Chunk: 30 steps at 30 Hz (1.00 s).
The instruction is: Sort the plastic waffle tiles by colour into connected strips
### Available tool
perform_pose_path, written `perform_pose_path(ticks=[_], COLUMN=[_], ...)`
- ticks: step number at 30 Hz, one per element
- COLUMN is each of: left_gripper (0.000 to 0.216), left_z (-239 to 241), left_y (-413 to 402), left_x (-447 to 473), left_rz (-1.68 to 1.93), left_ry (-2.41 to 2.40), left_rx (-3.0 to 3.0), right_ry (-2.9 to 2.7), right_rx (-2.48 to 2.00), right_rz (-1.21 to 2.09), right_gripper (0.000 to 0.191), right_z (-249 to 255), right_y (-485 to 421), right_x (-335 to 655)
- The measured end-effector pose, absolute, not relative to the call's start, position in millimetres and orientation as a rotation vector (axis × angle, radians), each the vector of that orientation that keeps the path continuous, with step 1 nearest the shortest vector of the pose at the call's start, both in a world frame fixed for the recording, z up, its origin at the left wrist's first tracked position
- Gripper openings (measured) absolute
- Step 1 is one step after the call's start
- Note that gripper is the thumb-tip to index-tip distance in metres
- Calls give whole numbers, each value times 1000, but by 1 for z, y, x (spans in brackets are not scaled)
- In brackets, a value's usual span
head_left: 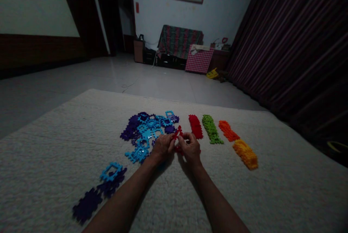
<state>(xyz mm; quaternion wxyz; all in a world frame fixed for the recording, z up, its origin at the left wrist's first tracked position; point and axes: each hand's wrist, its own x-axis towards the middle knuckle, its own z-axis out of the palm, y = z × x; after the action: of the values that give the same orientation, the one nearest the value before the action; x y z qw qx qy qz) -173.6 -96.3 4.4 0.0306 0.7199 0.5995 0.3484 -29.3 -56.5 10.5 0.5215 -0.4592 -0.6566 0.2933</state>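
Both hands meet over the middle of the pale quilted cover (285, 196). My left hand (162, 146) is closed, its fingers pinching a red interlocking plastic piece (178, 131). From the other side my right hand (191, 148) is closed on the same red piece with thumb and fingertips. More red shows below and between the hands, partly hidden by them. Just left of my left hand lies a loose heap of light blue interlocking pieces (146, 130) mixed with dark purple ones (132, 126). Beyond my right hand is a neat row of red pieces (195, 127).
To the right, rows of green pieces (211, 129), orange pieces (228, 130) and yellow pieces (245, 154) lie side by side. A light blue frame piece (111, 171) and a dark purple square (87, 205) lie near my left forearm. A dark curtain (293, 44) hangs at the right.
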Motion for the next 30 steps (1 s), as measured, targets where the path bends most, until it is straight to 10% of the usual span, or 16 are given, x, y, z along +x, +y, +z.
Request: perform_pose_path(ticks=[30], left_gripper=[24], left_z=[6], left_y=[-102], left_x=[-179], left_rz=[1040], left_ry=[1571], left_rx=[2165], right_ry=[-1701], right_rx=[-866], right_rz=[599], right_gripper=[41], right_z=[4], right_y=[-63], right_x=[-28])
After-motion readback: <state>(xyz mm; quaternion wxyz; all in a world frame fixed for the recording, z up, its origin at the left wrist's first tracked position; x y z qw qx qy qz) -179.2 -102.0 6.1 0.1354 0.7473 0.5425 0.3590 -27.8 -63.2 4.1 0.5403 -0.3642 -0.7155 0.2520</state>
